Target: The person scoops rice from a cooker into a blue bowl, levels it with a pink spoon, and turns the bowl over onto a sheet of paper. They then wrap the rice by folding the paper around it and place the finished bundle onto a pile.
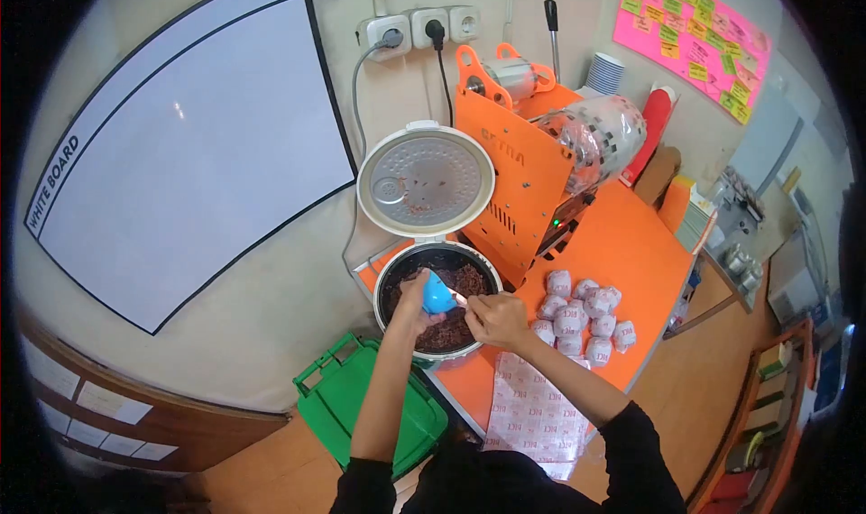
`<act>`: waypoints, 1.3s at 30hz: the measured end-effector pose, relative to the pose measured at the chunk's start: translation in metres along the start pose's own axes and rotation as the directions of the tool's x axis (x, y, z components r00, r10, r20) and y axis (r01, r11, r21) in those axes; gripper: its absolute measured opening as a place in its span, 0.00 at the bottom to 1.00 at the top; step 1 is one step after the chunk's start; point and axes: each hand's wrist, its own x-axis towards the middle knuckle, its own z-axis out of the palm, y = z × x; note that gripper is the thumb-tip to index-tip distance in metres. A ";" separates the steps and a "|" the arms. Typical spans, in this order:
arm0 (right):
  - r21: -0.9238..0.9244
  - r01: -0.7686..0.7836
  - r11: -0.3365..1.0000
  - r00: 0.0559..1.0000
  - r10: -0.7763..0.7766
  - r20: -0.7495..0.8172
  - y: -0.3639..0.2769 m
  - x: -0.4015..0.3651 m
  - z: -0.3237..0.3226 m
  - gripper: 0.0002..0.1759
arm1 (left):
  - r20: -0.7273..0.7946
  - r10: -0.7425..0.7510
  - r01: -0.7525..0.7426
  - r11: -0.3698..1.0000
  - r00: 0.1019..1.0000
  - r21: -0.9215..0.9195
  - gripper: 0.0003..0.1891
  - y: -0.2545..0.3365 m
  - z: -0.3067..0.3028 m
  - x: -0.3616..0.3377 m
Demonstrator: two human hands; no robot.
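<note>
My left hand [414, 299] is closed round a small blue cup [438, 292], tilted above the open rice cooker [382, 260]. Dark reddish-brown rice [446, 336] fills the cooker's pot. In my right hand [498, 321] is the handle of a pale spoon [458, 299], its head at the cup's mouth. What the cup contains is hidden. The cooker's lid [428, 176] stands raised, with bits of rice stuck to its inner side. Several wrapped rice balls [571, 318] sit to the right of my right hand, and printed wrapping paper [534, 406] lies below it.
An orange machine [510, 176] with a roll of clear film [600, 131] stands behind the cooker on the orange table [622, 243]. A green bin [347, 392] is on the floor to the left. Stacked paper cups [605, 72] are at the back.
</note>
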 end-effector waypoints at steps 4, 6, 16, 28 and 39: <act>-0.033 0.082 0.996 0.996 -0.083 -0.026 0.012 0.008 -0.014 0.08 | -0.102 0.215 -0.220 0.975 0.971 -0.038 0.26 0.008 -0.017 0.000; -0.068 0.044 0.997 0.997 -0.039 0.066 0.018 0.016 -0.005 0.09 | -0.096 0.288 -0.286 0.958 0.953 0.027 0.27 0.021 -0.019 -0.012; 0.008 -0.322 0.947 0.778 0.260 0.572 -0.005 0.052 0.062 0.19 | -0.004 0.475 -0.475 0.879 0.880 -0.035 0.25 0.045 -0.030 -0.041; 0.209 -0.052 0.976 0.752 -0.100 0.651 0.010 0.041 0.037 0.19 | 0.000 0.483 -0.480 0.870 0.876 -0.111 0.25 0.040 -0.044 -0.071; 0.116 -0.400 0.909 0.853 0.322 0.411 0.044 0.047 -0.010 0.18 | -0.005 0.393 -0.392 0.919 0.920 0.033 0.25 0.022 -0.049 -0.064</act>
